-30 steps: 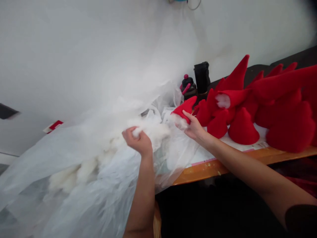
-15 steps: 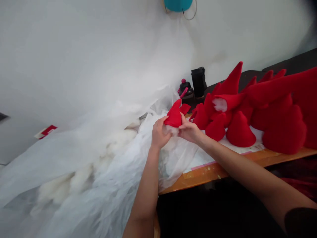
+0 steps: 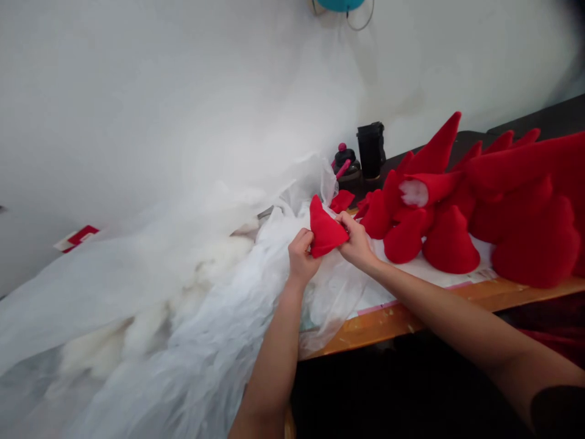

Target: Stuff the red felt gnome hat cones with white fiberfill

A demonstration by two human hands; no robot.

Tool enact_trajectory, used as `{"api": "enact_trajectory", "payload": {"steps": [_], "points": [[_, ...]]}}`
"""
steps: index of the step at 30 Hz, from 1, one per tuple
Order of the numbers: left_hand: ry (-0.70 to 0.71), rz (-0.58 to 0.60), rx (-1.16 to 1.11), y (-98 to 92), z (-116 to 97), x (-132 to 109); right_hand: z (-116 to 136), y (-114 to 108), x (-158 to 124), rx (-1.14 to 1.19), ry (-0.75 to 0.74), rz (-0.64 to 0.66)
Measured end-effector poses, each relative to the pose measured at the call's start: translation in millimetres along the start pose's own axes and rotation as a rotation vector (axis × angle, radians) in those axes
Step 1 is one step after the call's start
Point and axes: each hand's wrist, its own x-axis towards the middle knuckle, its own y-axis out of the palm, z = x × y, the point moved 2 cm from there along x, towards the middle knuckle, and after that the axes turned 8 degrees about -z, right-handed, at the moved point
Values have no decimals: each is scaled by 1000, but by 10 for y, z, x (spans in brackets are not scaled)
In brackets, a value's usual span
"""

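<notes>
While both hands close on it from either side, the small red felt cone [image 3: 325, 231] sits between them, tip upward, above the edge of the wooden table [image 3: 393, 317]. The left hand [image 3: 301, 256] curls its fingers around the cone's base; the right hand [image 3: 356, 242] pinches its other side. Soft white stuffing [image 3: 155, 317] lies inside the thin, crinkled plastic bag [image 3: 219, 341] below. Plump red cones [image 3: 450, 241] crowd the table at right.
</notes>
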Motion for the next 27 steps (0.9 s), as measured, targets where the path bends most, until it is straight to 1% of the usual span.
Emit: {"api": "enact_trajectory", "payload": {"steps": [3,4,5,6,8,10,12,13,14,15,18,21,22,23,24,27], "points": [[83,-53,49,17,-34,-34,-38,-20,-33,-25,40,-173],[97,-71,68,20,-37,-41,-61,-25,-30,-34,53,-208],[101,-81,80,22,-36,-46,-80,-27,-20,-40,45,-216],[97,-76,82,24,-30,-49,-89,-28,-3,-43,11,-203],[64,-30,61,28,-6,-50,-70,-29,33,-31,-119,-126],[14,38,41,31,19,-47,-17,-24,48,-27,-248,11],[-10,107,43,39,25,-47,34,-16,32,-74,-277,140],[-7,141,45,48,18,-50,52,-14,16,-116,-258,172],[6,174,38,63,2,-57,64,-16,1,-158,-227,170],[21,202,25,80,-18,-67,70,-23,-13,-194,-192,139],[41,233,-16,143,-97,-114,49,-54,-24,-233,-82,-19],[62,231,-13,208,-180,-162,-27,-104,20,-197,101,-206],[59,219,-5,223,-200,-171,-52,-117,38,-180,150,-250],[43,197,8,234,-213,-174,-70,-124,56,-160,173,-264],[11,162,25,236,-216,-172,-78,-121,70,-137,168,-243],[-140,11,74,201,-174,-142,-45,-83,70,-81,50,-104]]}}
